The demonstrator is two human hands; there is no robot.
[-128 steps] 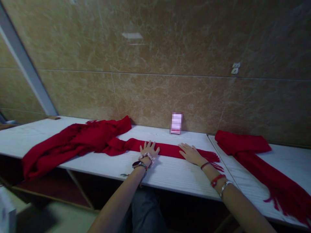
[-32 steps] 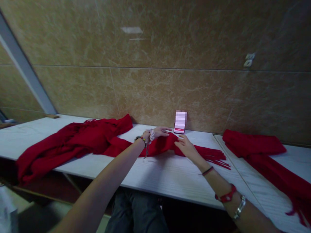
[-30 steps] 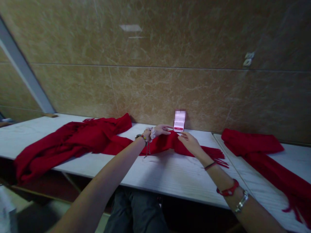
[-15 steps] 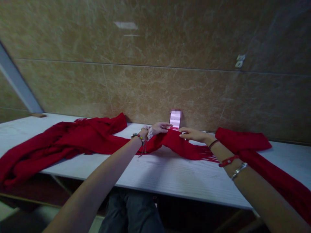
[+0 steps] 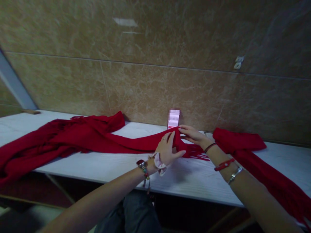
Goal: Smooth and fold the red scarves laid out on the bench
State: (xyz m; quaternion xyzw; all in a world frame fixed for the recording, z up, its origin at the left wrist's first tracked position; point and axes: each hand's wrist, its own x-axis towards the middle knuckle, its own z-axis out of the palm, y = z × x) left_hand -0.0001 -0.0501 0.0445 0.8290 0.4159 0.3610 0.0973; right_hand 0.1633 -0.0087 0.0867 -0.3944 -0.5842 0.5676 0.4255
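Note:
A red fringed scarf (image 5: pixel 136 143) stretches across the white table, its fringe lying to the right below my right hand. My right hand (image 5: pixel 193 134) pinches the scarf's far edge between thumb and fingers, lifting it slightly. Lower down, my left hand (image 5: pixel 167 150) rests against the near side of the cloth, fingers stretched out and thumb apart. Just beyond the raised edge, a phone (image 5: pixel 174 118) with a lit screen leans on the wall, its bottom partly covered by the cloth.
More red cloth is bunched (image 5: pixel 58 134) on the left, hanging over the front edge. A folded red scarf (image 5: pixel 239 139) lies on the right, trailing toward me. The white table (image 5: pixel 209 184) meets a tiled wall (image 5: pixel 145 87) carrying a small white fixture (image 5: pixel 238 62).
My left hand has left the far edge and come down toward me onto the near side, opening its fingers. My right hand keeps its pinch, shifted slightly left. The scarf's left stretch lies straighter.

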